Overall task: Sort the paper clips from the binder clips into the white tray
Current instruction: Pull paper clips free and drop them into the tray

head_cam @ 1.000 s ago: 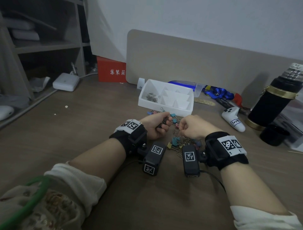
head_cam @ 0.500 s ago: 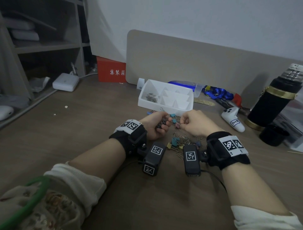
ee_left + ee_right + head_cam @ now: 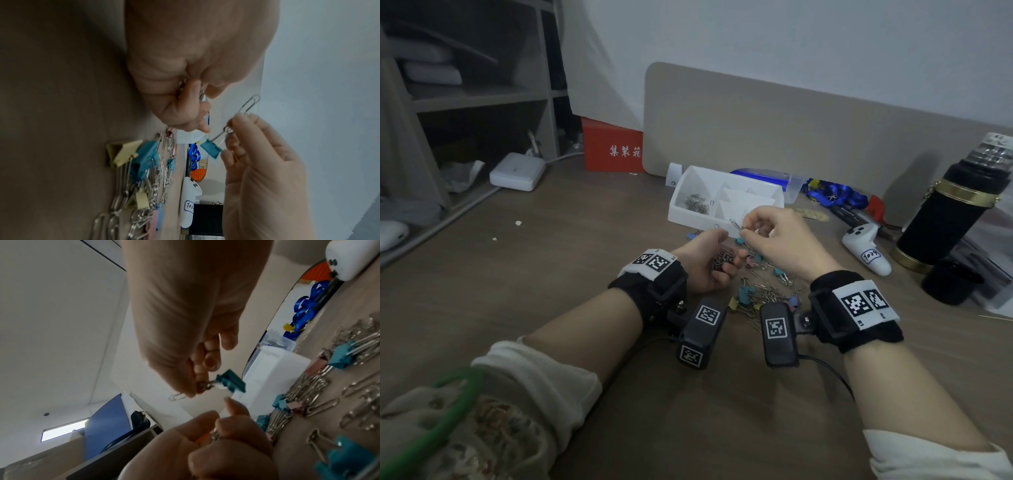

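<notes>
1. Right hand (image 3: 779, 240) pinches a paper clip (image 3: 249, 104), teal binder clip (image 3: 211, 148) dangling, just near the white tray (image 3: 688, 216).
2. Left hand (image 3: 705, 263) clutches a bunch of clips (image 3: 723, 259).
3. Next, probably: free the paper clip, drop it in the tray's left compartment.

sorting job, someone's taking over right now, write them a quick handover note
Right hand: lifted off the table, pinching a paper clip with a teal binder clip hanging from the same grip.
Left hand: curled round a bunch of paper clips.
White tray: behind the hands; some paper clips lie in its left compartment.
Done: part of the paper clips sorted.
Left: free the held clips from each other, empty both hands, then sort the mixed pile on the table.
</notes>
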Demonstrator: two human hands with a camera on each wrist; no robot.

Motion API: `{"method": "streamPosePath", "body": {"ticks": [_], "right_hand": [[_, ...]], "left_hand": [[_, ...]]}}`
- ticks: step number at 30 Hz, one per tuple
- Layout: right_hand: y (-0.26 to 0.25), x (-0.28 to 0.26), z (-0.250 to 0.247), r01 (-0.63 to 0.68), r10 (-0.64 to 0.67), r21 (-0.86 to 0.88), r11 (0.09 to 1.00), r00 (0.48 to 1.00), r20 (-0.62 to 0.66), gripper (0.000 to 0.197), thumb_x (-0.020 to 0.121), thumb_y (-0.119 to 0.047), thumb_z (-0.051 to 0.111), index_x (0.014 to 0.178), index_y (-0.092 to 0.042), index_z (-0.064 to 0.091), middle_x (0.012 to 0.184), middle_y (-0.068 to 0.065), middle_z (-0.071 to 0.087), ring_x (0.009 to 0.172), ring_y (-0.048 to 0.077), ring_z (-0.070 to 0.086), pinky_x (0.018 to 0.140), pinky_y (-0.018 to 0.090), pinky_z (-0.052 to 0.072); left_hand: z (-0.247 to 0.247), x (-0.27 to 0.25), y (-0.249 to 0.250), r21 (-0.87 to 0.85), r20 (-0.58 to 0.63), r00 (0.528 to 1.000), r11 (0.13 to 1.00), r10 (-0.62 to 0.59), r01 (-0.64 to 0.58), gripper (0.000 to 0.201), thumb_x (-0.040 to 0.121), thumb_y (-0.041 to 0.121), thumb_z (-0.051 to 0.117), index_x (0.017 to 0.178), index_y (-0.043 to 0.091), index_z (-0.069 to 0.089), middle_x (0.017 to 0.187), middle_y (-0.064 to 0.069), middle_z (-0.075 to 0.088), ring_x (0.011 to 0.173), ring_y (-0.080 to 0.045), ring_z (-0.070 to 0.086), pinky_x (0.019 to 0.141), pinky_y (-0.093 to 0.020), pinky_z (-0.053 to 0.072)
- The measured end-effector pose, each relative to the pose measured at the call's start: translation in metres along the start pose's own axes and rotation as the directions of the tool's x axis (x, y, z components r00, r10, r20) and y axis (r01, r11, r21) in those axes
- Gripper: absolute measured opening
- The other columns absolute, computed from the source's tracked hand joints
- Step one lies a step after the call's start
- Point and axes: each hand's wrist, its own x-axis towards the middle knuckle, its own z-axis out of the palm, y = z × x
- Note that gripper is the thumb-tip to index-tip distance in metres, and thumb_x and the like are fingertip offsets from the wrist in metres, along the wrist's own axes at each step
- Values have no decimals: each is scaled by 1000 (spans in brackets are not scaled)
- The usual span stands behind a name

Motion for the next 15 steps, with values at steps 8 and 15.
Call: {"method": "streamPosePath", "body": {"ticks": [8,15], "right_hand": [[-6,-3,13,20,-27,50,999,990,141,9,85,-15,70,79,-21,66,66,-6,62,57,7,62,58,14,51],[-4,-1,15,25,-35,100,995,994,99,6,84,-12,71,86,-17,73,70,-6,67,55,0,62,57,8,46]], "left_hand": [[1,-2,1,55,55,998,998,37,-40,32,93,19,30,66,18,47,53,1,42,33,-5,31,33,-12,11],[-1,-2,1,20,32,998,998,52,-52,30,95,16,30,70,19,47,54,3,39,32,-3,29,31,-11,11]]}}
